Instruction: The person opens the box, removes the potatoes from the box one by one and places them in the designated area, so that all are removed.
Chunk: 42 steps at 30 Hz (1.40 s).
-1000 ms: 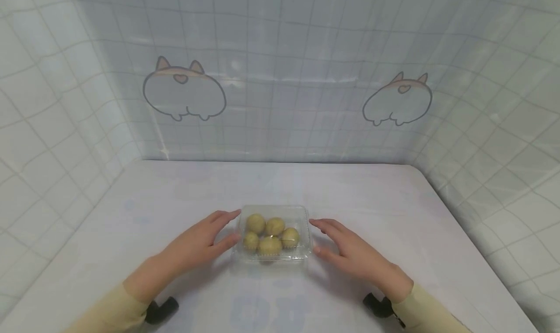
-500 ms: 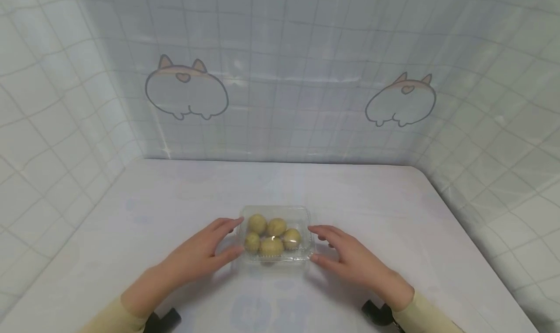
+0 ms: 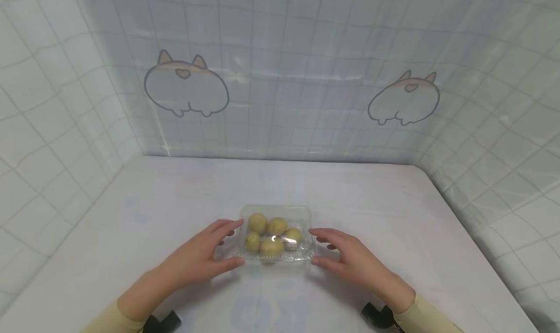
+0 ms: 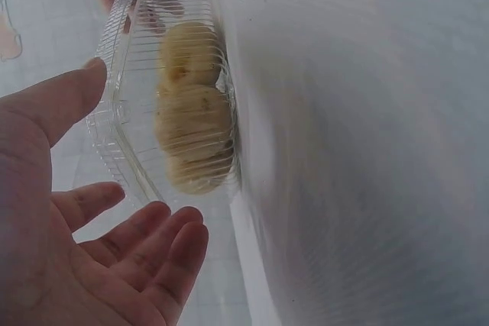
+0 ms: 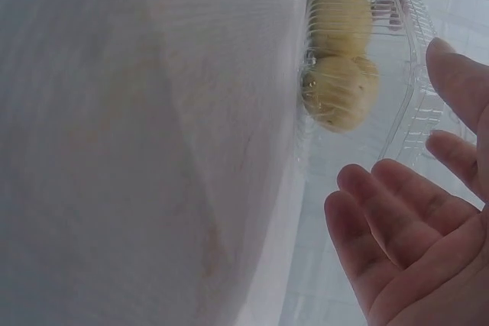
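A clear plastic clamshell box [image 3: 302, 217] with its lid down sits on the table in front of me. Inside lie several round yellow potatoes [image 3: 271, 247], also visible through the ribbed wall in both wrist views. My left hand [image 3: 197, 255] is at the box's left side, fingers loosely extended, its thumb [image 4: 93, 74] right at the rim seam. On the opposite side is my right hand [image 3: 356, 259], its index fingertip and thumb at the right edge. In the right wrist view its other fingers [image 5: 355, 223] reach out relaxed beside the wall, holding nothing.
The white table [image 3: 280, 182] carries faint bluish prints. A back wall [image 3: 297, 104] of grid-patterned sheeting with two cartoon animal drawings rises behind it, with similar sheeting on both sides. Black wrist mounts [image 3: 377, 316] show near both sleeves.
Both hands have moved slightly inward, their fingertips and thumbs now right at the box's side edges. The box stays in place on the table; the head view has shifted a little.
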{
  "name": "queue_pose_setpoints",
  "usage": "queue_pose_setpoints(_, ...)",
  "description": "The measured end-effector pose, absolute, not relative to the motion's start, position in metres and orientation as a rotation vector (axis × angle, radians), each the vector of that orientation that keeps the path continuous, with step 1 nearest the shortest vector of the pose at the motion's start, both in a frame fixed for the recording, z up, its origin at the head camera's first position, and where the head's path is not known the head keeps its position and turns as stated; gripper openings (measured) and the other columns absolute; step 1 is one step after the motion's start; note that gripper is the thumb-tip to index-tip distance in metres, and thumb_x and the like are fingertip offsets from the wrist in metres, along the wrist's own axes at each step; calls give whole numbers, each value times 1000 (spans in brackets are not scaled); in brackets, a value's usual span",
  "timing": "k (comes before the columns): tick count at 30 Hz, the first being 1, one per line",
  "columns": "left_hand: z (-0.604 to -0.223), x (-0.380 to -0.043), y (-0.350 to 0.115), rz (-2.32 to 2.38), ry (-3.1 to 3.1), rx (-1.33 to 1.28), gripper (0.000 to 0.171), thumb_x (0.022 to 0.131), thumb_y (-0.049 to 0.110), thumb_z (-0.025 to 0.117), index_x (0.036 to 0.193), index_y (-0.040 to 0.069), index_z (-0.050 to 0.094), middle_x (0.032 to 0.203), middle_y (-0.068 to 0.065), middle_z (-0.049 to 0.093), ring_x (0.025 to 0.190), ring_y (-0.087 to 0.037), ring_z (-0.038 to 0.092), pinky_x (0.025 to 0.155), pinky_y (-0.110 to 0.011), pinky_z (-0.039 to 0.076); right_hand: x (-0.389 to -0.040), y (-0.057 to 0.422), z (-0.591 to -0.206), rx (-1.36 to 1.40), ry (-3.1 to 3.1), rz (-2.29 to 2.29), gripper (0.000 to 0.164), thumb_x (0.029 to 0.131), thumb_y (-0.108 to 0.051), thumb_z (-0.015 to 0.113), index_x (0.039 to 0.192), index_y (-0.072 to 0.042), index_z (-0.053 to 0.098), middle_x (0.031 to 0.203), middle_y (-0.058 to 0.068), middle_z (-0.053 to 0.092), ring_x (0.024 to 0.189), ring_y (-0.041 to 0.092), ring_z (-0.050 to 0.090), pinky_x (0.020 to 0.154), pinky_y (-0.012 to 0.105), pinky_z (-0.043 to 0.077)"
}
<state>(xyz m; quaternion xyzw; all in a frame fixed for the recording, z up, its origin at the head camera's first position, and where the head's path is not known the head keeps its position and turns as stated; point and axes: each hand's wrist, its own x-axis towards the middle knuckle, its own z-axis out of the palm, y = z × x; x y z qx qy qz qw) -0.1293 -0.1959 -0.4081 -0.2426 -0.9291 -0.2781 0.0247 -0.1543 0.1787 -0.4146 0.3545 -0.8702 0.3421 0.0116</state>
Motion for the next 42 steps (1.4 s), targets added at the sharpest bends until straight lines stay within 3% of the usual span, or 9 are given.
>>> queue_pose_setpoints(14, -405, -132, -199, -993, -2837, -826, 77, 86, 48, 75, 147, 12, 45, 136, -4, 52, 106, -21, 63, 86, -36, 52, -155, 176, -412, 1066, -2734, 1045, 60, 86, -38, 77, 137, -13, 58, 135, -8, 58, 114, 9, 59, 87, 30, 52)
queue_pose_setpoints(21, -405, -133, -199, -1027, -2865, -804, 76, 87, 45, 75, 149, 13, 43, 133, -3, 54, 102, -20, 65, 85, -36, 53, -154, 175, -410, 1060, -2734, 1049, 59, 86, -34, 79, 137, -12, 59, 135, -7, 58, 113, 9, 59, 87, 31, 52)
queue_pose_setpoints(33, -409, -135, -200, -1148, -2822, -794, 76, 83, 28, 80, 148, 13, 43, 132, 2, 53, 113, -22, 59, 85, -32, 52, -155, 173, -408, 1046, -2733, 1052, 58, 84, -31, 80, 135, -11, 60, 134, -7, 60, 113, 10, 60, 87, 30, 52)
queue_pose_setpoints(42, -406, -136, -199, -1055, -2865, -748, 75, 82, 28, 80, 148, 14, 45, 132, 0, 55, 99, -18, 60, 79, -30, 52, -156, 170, -411, 1058, -2697, 1027, 56, 84, -29, 81, 133, -9, 61, 134, -3, 61, 114, 13, 60, 85, 30, 53)
